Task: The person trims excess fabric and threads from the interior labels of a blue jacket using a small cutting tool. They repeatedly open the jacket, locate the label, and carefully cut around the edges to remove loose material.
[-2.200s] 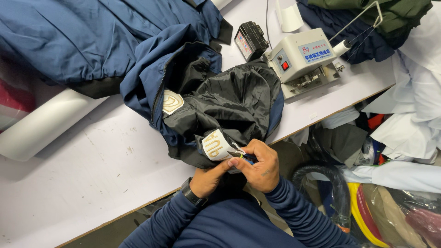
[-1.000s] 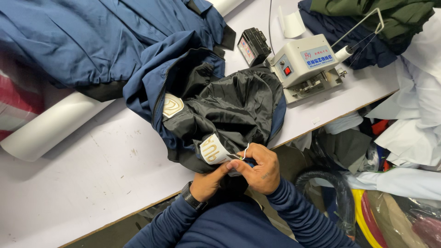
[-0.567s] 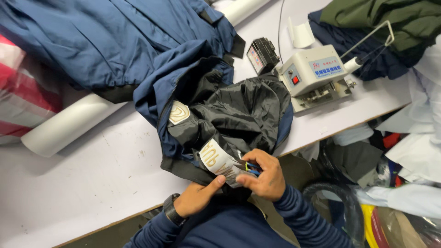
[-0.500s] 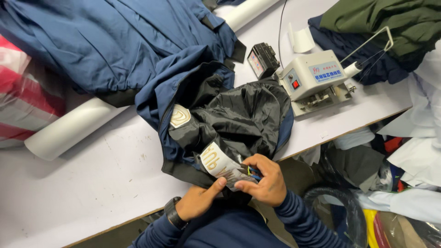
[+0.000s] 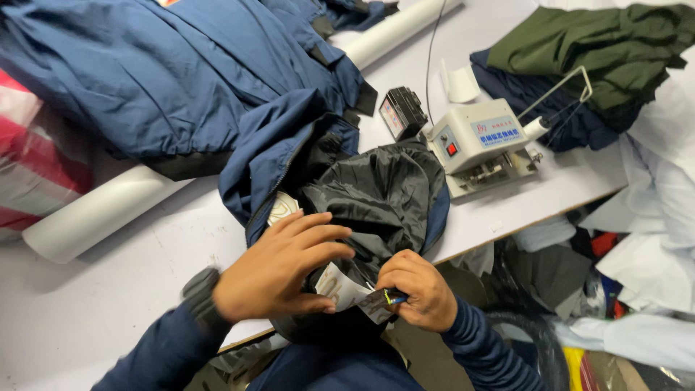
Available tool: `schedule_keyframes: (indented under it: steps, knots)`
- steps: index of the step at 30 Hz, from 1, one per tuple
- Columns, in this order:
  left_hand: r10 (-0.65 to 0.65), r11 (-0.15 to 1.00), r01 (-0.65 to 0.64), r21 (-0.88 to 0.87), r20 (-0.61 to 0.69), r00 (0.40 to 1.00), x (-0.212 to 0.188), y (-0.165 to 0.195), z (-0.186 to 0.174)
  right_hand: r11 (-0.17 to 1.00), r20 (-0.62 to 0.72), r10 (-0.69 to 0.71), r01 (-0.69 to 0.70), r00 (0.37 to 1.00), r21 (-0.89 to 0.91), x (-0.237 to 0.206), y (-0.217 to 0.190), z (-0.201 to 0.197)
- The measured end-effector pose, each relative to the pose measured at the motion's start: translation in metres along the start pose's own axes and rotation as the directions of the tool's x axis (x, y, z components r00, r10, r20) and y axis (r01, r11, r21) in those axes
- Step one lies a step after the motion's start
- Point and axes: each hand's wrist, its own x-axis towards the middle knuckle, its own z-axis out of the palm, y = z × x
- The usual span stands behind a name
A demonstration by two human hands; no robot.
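The left hand (image 5: 279, 268) lies palm-down, fingers spread, on the black jacket lining (image 5: 376, 199). At its four o'clock, the right hand (image 5: 414, 288) curls, its grip pinching a dark hang tag (image 5: 376, 304) beside the white label (image 5: 340, 288).

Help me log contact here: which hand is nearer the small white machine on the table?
Right. The right hand sits below the small white machine, pinching a tag; the left hand lies farther left on the black lining.
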Motion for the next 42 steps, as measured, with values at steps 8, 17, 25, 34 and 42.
schedule_keyframes:
  steps: [8,17,25,34,42]
  knots:
    - [-0.116,0.990,0.123,-0.066,0.098,0.988,0.008,-0.021,0.045,0.995,-0.110,0.060,-0.069,0.992,-0.074,0.003,0.013,-0.018]
    - [-0.470,0.870,0.427,-0.245,-0.150,0.870,0.005,-0.007,0.033,0.985,-0.155,0.160,-0.169,0.975,-0.048,0.009,-0.013,-0.051]
    - [-0.504,0.795,0.384,-0.470,-0.157,0.849,0.012,-0.011,0.027,0.982,-0.115,0.165,-0.174,0.980,-0.076,0.027,-0.022,-0.045]
    - [-0.386,0.838,0.280,-0.469,-0.147,0.911,0.006,-0.009,0.025,0.983,-0.230,0.162,-0.178,0.960,-0.050,0.046,-0.032,-0.022]
    - [-0.325,0.871,0.260,-0.417,-0.090,0.941,0.000,-0.014,0.016,0.978,-0.165,0.205,-0.209,0.965,-0.004,0.048,-0.033,-0.020]
